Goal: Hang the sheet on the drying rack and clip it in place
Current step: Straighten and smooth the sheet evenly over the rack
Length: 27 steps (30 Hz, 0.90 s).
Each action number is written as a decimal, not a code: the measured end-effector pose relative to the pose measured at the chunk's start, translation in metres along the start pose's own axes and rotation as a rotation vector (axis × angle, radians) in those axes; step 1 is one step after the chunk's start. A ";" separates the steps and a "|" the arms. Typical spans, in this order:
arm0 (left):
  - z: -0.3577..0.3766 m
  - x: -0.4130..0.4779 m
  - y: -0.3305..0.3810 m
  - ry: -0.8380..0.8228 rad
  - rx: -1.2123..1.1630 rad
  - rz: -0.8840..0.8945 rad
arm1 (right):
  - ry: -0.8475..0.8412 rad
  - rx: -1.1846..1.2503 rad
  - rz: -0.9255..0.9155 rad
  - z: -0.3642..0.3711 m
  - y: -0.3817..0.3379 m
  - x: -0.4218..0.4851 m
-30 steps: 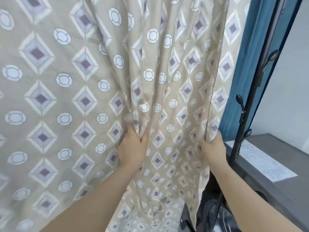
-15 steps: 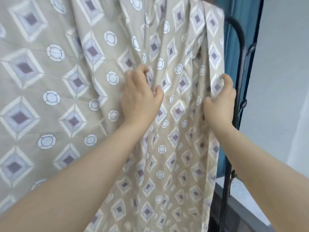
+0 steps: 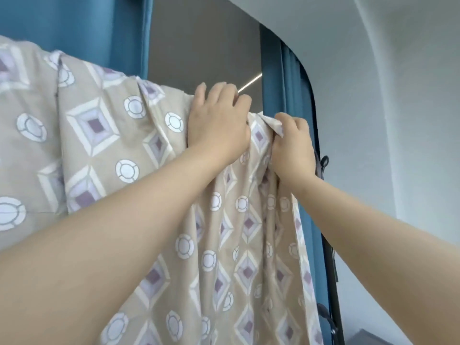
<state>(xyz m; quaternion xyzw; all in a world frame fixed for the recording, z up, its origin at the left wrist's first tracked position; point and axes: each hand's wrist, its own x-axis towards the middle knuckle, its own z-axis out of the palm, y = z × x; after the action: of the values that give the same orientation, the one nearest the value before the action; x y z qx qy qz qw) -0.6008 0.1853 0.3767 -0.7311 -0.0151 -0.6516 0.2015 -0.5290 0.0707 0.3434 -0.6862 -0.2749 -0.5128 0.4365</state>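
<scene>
A beige sheet [image 3: 104,145] patterned with purple diamonds and white circles hangs over the top rail of the drying rack, which it hides. My left hand [image 3: 217,120] lies on the sheet's top fold, its fingers curled over the ridge. Just to its right, my right hand [image 3: 292,143] grips a bunched corner of the sheet at the right end. A black upright of the drying rack [image 3: 329,257] shows beside the sheet's right edge. No clip is in view.
Blue curtains [image 3: 74,26] hang behind the sheet, and another blue curtain [image 3: 288,80] runs down just behind the rack's upright. A white wall [image 3: 398,120] fills the right side. A grey surface corner [image 3: 361,338] shows at the bottom right.
Both hands have travelled up the sheet from its lower part to the top fold, and the view has tilted upward. The hands now sit close together.
</scene>
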 end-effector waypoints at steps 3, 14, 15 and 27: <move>-0.001 0.023 -0.003 -0.130 -0.006 -0.118 | -0.048 -0.066 -0.046 0.000 -0.001 0.022; 0.031 0.065 0.025 -0.381 0.101 -0.180 | -0.393 0.320 0.289 0.008 0.009 0.106; 0.034 0.067 0.028 -0.382 0.106 -0.185 | -0.411 0.433 0.381 0.008 0.010 0.111; 0.060 0.066 0.041 -0.253 0.221 -0.109 | -0.159 0.952 0.985 0.001 0.106 0.143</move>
<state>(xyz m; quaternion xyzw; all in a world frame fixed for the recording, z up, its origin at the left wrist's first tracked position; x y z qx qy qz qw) -0.5224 0.1508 0.4243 -0.7789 -0.1515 -0.5586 0.2415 -0.3952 0.0120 0.4451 -0.5002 -0.1578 -0.0262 0.8510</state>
